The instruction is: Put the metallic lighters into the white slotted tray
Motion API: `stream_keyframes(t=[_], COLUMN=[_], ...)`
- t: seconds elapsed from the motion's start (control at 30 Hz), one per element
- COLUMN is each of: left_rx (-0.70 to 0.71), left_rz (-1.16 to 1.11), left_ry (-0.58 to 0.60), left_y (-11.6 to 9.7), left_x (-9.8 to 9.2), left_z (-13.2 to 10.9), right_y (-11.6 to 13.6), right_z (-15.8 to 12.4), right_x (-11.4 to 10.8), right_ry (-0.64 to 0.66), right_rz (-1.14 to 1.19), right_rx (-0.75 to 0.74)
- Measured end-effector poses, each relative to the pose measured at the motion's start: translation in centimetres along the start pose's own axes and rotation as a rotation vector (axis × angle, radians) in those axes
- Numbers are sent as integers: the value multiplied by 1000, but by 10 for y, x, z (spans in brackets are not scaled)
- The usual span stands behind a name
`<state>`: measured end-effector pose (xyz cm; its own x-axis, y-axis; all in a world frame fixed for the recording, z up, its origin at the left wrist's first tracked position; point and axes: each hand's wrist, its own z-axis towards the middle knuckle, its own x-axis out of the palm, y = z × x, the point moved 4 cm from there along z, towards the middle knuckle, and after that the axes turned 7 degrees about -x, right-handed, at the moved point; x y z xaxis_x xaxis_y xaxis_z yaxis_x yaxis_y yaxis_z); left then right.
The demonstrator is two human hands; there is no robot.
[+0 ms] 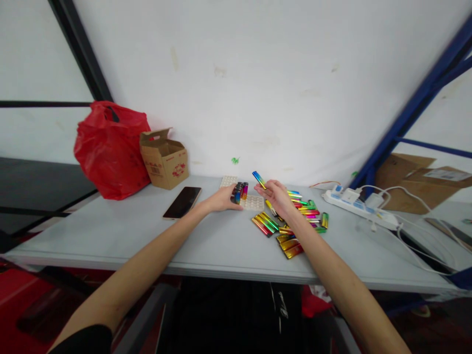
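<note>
My right hand [277, 196] pinches one shiny lighter [259, 179], blue at its far end and yellow near my fingers, tilted in the air above the table. On the left, my left hand [224, 197] curls around a few dark-topped upright lighters [241, 191] at the white pitted tray [254, 202]. The fingers partly hide how these stand in the tray. Under and beside my right forearm lies a loose pile of metallic lighters [265, 223] in gold, green, red and other colours. Part of that pile is hidden by the arm.
Left of my hands lie a dark phone [182, 202], an open cardboard box [167, 162] and a red plastic bag [112, 152]. A white power strip [359, 206] with cables and brown cardboard [413, 182] occupy the right. The white wall [258, 98] rises behind the table [206, 246].
</note>
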<state>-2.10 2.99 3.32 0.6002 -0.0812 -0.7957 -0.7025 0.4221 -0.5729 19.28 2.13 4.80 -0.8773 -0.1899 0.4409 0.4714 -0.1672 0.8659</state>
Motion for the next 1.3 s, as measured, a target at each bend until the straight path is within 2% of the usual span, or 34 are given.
stream_keyframes(t=[0.33, 0.47, 0.6, 0.77, 0.9, 1.03, 1.2, 1.3], left_rx=[13, 18, 15, 15, 20, 15, 15, 24], left_rz=[-9, -19, -45, -68, -54, -27, -50, -67], left_ry=[-20, -16, -2, 11, 7, -6, 0, -13], left_y=[3, 3, 2, 1, 0, -1, -1, 0], left_x=[0, 0, 0, 0, 0, -1, -1, 0], left_z=[2, 2, 2, 1, 1, 1, 0, 1], right_y=[-5, -5, -4, -6, -10, -16, -18, -21], right_z=[0, -1, -4, -8, -7, -5, -3, -3], right_x=[5, 7, 11, 15, 16, 18, 17, 16], right_ry=[88, 124, 215, 290, 289, 322, 274, 250], right_rz=[-27, -133, -225, -244, -167, -71, -86, -128], right_rx=[67, 46, -3, 9, 73, 200, 182, 234])
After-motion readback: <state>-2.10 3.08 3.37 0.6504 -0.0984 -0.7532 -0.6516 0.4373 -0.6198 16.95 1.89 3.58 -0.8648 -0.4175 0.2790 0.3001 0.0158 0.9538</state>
